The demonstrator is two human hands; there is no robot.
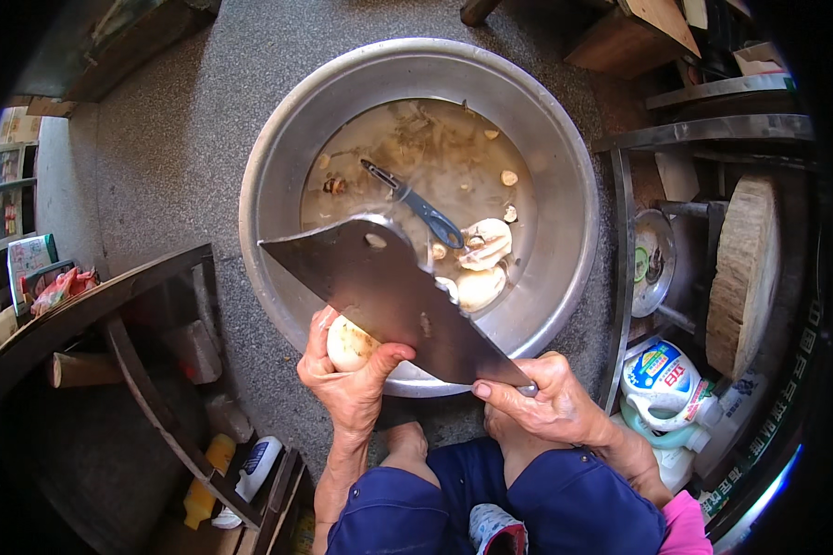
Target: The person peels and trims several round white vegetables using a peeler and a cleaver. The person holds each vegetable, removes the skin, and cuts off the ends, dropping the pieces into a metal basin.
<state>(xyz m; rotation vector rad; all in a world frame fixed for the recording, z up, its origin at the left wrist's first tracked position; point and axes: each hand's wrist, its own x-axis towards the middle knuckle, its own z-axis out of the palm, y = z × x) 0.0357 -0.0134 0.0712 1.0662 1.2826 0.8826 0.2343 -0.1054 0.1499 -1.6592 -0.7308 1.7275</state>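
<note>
My right hand [551, 402] grips the handle of a broad, dark cleaver [389, 296] with a hole near its far corner. The blade slants up and left over the near part of a large metal basin [278, 157]. My left hand [350, 375] is closed around a pale, rounded peeled vegetable [349, 345], partly hidden behind the blade. In the basin's murky water lie a peeler [426, 211] with a dark blue-grey handle, more pale vegetable pieces [483, 285] and small cut bits [508, 178]. Whether the blade touches the held vegetable I cannot tell.
The basin stands on a speckled grey floor [176, 139], just beyond my knees. At right, a rack [620, 240] holds a thick round wooden board [745, 277], above detergent jugs [662, 379]. A low wooden shelf [148, 407] with bottles [254, 467] stands at left.
</note>
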